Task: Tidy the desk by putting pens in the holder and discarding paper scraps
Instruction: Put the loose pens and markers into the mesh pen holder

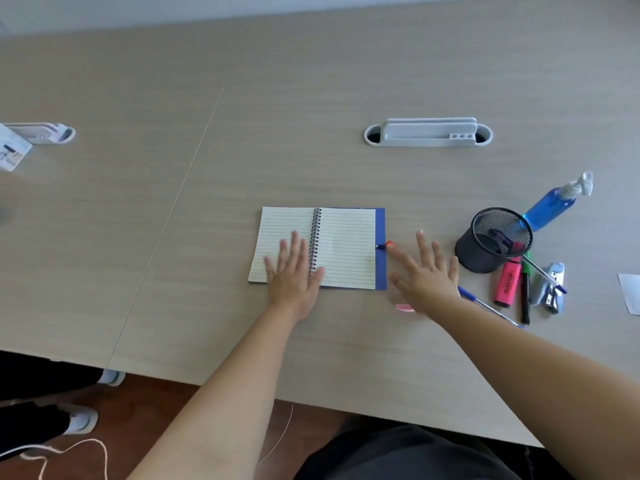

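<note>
Left hand [294, 271] flat on notebook [346, 251], prob. steadying it – right hand [427, 271] open, holding nothing, near pens [488, 306] & holder [493, 240].

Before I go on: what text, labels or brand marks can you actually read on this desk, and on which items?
"HIGHLIGHTER": black print along the pink highlighter, lying by the mesh pen holder.
Card at the left edge: printed, too blurred to read.
Stapler: no readable marking.
Blue pump bottle: no label visible.
Open notebook: ruled lines only.
</note>
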`<action>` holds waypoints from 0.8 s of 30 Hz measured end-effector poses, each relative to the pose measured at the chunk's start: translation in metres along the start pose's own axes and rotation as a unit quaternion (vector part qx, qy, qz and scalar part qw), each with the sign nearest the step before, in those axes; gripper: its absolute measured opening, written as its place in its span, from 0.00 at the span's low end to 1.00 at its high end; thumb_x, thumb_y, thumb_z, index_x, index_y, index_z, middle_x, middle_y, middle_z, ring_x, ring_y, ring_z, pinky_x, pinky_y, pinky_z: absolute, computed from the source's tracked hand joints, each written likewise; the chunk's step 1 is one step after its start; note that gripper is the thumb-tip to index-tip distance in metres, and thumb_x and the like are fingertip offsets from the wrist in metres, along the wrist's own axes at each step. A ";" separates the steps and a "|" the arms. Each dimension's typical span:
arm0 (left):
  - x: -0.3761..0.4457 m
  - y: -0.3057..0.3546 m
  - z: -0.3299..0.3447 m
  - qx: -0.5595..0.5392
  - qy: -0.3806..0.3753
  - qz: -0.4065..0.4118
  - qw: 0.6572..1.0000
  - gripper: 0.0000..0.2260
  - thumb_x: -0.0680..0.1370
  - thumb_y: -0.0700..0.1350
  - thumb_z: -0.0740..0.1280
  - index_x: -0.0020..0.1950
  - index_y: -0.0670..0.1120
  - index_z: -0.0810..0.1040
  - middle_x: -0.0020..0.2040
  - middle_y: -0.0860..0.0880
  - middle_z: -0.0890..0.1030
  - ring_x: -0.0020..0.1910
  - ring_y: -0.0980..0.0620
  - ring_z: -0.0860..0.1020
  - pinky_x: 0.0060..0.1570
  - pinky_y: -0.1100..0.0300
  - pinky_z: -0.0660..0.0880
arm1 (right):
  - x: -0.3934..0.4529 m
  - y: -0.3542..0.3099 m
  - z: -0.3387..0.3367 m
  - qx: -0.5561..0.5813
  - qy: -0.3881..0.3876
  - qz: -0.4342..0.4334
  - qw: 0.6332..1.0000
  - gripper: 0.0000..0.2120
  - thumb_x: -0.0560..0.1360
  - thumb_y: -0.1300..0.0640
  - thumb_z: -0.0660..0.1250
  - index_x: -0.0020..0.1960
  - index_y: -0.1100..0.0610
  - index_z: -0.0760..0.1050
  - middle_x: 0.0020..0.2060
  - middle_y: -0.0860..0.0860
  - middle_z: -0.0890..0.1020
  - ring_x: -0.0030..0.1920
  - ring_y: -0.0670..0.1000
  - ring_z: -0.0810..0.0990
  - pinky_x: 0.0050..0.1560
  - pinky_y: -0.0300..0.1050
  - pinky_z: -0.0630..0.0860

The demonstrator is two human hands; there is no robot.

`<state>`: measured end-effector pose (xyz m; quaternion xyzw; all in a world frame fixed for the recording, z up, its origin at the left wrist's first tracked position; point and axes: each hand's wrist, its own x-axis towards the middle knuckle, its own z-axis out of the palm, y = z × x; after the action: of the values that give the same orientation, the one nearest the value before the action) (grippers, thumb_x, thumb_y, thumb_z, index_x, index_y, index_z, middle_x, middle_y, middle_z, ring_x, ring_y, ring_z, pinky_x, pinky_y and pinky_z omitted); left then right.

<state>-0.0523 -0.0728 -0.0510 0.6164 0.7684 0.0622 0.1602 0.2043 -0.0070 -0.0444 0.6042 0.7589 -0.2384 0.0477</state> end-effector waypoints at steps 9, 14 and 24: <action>-0.029 0.105 0.037 0.002 -0.008 0.278 0.961 0.20 0.76 0.51 0.61 0.68 0.51 0.70 0.75 0.50 0.65 0.76 0.46 0.57 0.73 0.43 0.44 | 0.005 0.020 -0.030 0.003 0.017 0.051 0.999 0.15 0.76 0.51 0.63 0.61 0.54 0.72 0.54 0.57 0.78 0.59 0.61 0.72 0.55 0.51 0.69; -0.027 0.115 0.038 0.006 -0.002 0.280 0.960 0.16 0.75 0.57 0.63 0.59 0.51 0.77 0.63 0.52 0.74 0.67 0.46 0.67 0.66 0.52 0.57 | 0.001 0.018 -0.052 0.089 0.033 0.046 0.994 0.08 0.75 0.59 0.63 0.51 0.59 0.78 0.45 0.57 0.82 0.48 0.60 0.79 0.41 0.45 0.72; -0.017 0.130 0.017 -0.064 0.059 0.239 0.967 0.04 0.76 0.54 0.67 0.46 0.55 0.80 0.43 0.58 0.81 0.51 0.50 0.76 0.49 0.57 0.62 | -0.071 0.035 -0.119 0.357 0.191 0.069 0.912 0.11 0.65 0.57 0.72 0.43 0.49 0.72 0.34 0.44 0.78 0.34 0.41 0.76 0.32 0.33 0.69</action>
<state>0.0767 -0.0613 -0.0259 0.7660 0.6010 0.1847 0.1341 0.2820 -0.0152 0.0754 0.6661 0.5741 -0.3692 -0.3008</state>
